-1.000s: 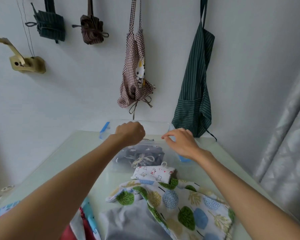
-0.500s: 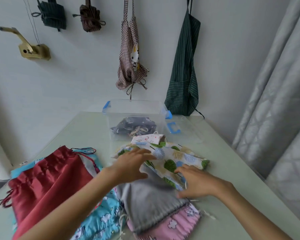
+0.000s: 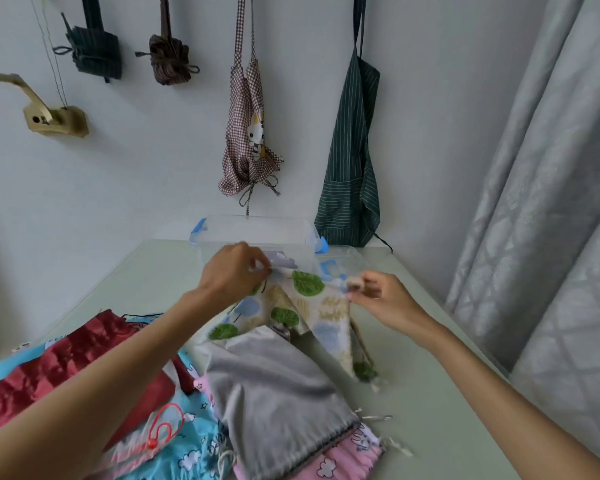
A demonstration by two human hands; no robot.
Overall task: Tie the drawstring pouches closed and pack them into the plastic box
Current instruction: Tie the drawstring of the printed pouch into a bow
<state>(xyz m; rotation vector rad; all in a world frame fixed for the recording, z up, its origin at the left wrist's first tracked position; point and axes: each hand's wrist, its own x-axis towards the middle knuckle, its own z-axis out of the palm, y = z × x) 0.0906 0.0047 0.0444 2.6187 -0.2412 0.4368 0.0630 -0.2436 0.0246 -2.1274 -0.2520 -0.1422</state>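
Note:
A leaf-print drawstring pouch [image 3: 312, 306] hangs lifted above the table, stretched between both hands. My left hand [image 3: 234, 275] pinches its top left corner. My right hand [image 3: 381, 299] pinches the top right corner. Behind them stands the clear plastic box [image 3: 253, 226] with blue latches; a dark pouch inside it is mostly hidden by the hands. On the table nearer me lie a grey pouch [image 3: 278, 403], a pink pouch [image 3: 343, 459], a blue cartoon-print pouch [image 3: 187, 445] and a red satin pouch [image 3: 70, 365].
The box lid [image 3: 340, 261] lies flat just right of the box. Aprons [image 3: 352, 161] and bundled cloths hang on the wall behind the pale green table [image 3: 430, 410]. A grey curtain [image 3: 541, 202] hangs along the table's right side.
My hands left the box, dropped to the pile and took the leaf-print pouch. It is now raised off the table and spread between both hands.

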